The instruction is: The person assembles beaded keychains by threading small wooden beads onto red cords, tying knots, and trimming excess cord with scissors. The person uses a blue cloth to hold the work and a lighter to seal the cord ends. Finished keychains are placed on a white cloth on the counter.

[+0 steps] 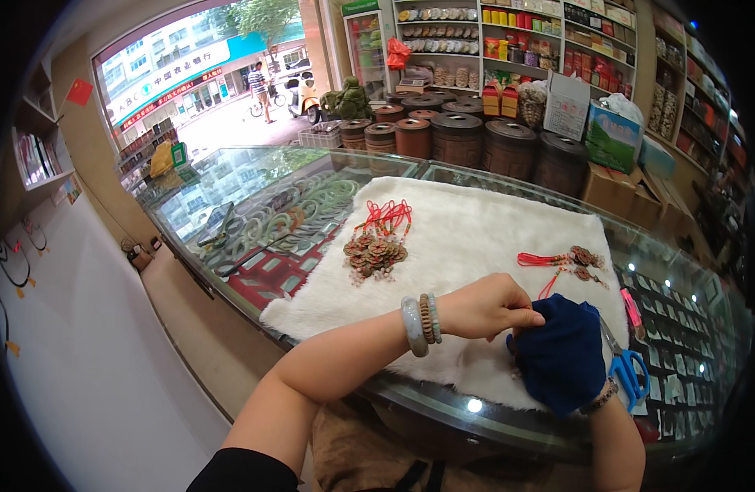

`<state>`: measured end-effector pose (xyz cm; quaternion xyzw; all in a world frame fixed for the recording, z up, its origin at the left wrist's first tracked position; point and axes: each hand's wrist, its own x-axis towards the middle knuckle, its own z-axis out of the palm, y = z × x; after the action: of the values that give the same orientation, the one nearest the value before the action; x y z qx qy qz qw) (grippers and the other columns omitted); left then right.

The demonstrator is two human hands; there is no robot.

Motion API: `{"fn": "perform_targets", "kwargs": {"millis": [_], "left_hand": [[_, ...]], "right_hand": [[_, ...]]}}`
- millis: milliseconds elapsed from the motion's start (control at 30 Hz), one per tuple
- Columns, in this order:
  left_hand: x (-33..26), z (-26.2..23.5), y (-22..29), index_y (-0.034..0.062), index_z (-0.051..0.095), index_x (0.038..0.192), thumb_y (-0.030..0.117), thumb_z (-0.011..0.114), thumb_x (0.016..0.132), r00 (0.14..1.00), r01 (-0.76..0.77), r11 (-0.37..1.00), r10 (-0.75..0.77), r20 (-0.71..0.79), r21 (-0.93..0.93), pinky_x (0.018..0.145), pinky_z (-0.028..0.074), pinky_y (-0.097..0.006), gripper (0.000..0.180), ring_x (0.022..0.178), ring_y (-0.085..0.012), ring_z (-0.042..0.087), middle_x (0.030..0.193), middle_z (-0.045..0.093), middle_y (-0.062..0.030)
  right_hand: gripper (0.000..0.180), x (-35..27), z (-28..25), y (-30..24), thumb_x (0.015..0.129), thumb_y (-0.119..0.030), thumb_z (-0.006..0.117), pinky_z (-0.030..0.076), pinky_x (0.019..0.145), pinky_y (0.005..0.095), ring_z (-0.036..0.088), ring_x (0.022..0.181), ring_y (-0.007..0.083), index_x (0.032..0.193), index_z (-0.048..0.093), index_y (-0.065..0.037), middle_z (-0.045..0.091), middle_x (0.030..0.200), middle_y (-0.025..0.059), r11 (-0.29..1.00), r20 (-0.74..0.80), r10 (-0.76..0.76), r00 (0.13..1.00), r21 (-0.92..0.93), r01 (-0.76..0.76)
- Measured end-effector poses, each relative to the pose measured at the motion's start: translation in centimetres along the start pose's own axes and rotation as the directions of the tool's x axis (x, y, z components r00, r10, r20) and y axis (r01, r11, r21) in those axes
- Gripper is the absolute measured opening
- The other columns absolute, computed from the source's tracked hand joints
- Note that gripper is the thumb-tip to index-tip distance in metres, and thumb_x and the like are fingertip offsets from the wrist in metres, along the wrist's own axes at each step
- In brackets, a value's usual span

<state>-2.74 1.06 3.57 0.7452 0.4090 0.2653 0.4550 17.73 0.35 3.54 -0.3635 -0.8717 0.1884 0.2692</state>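
A dark blue cloth [562,353] drapes over my right hand above the white fluffy mat [476,221]. My left hand [496,307], with a bangle and beaded bracelets on its wrist, reaches across from the left. Its fingers and thumb pinch together at the cloth's upper left edge. Of my right arm [619,435] only the forearm and a braceleted wrist show; the fingers are hidden under the cloth. Beyond the cloth lie a few coin charms [582,258] with red cords. To the left rests a bigger pile of coin charms [375,256] with red loops.
Blue-handled scissors [630,373] lie right beside the cloth, close to my right wrist. A pink-handled tool [632,312] is past them. The mat covers part of a glass display counter [254,307] holding jade bangles [299,209]. Brown lidded jars [457,135] stand behind.
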Motion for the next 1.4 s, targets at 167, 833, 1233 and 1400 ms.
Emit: {"fn": "perform_targets", "kwargs": {"millis": [167, 833, 1233, 1400], "left_hand": [[0.0, 0.7, -0.4, -0.0017, 0.073, 0.077, 0.033, 0.075, 0.096, 0.957, -0.116, 0.899, 0.215, -0.196, 0.422, 0.051, 0.045, -0.032, 0.039, 0.048, -0.0142, 0.057, 0.054, 0.057, -0.0087], [1.5, 0.3, -1.7, -0.0016, 0.054, 0.142, 0.028, 0.074, 0.097, 0.749, -0.138, 0.979, 0.005, -0.663, -0.148, 0.082, 0.054, -0.027, 0.058, 0.105, -0.0150, 0.064, 0.135, 0.058, -0.0133], [0.7, 3.7, -2.0, -0.0029, 0.067, 0.107, 0.001, 0.072, 0.093, 0.882, -0.225, 0.954, 0.112, -0.459, -0.200, 0.075, 0.058, -0.024, 0.014, 0.082, -0.0116, 0.072, 0.095, 0.072, -0.0054], [0.6, 3.6, -2.0, -0.0030, 0.072, 0.102, 0.000, 0.073, 0.092, 0.885, -0.194, 0.937, 0.039, -0.464, -0.291, 0.074, 0.058, -0.023, 0.011, 0.080, -0.0110, 0.070, 0.094, 0.070, -0.0051]], "right_hand": [[0.013, -0.3, 0.9, 0.8, 0.086, -0.020, 0.070, 0.046, 0.063, 0.0411, 0.064, 0.071, 0.0302, 0.079, 0.070, -0.009, 0.067, 0.072, 0.0132, 0.974, -0.092, -0.199, 0.976, -0.132, 0.186], [0.012, 0.2, -1.0, 1.3, 0.082, -0.023, 0.066, 0.051, 0.071, 0.0459, 0.065, 0.082, 0.0321, 0.078, 0.069, -0.012, 0.067, 0.081, 0.0120, 0.891, 0.103, -0.243, 0.964, -0.368, 0.264], [0.019, 0.2, 0.3, 2.1, 0.087, -0.026, 0.066, 0.047, 0.067, 0.0453, 0.064, 0.080, 0.0299, 0.075, 0.066, -0.011, 0.065, 0.078, 0.0111, 0.915, -0.076, -0.199, 0.977, -0.373, 0.158], [0.019, 0.2, 0.5, 2.0, 0.085, -0.027, 0.068, 0.047, 0.069, 0.0443, 0.064, 0.081, 0.0294, 0.076, 0.067, -0.011, 0.065, 0.079, 0.0102, 0.923, -0.071, -0.198, 0.978, -0.349, 0.162]]}}
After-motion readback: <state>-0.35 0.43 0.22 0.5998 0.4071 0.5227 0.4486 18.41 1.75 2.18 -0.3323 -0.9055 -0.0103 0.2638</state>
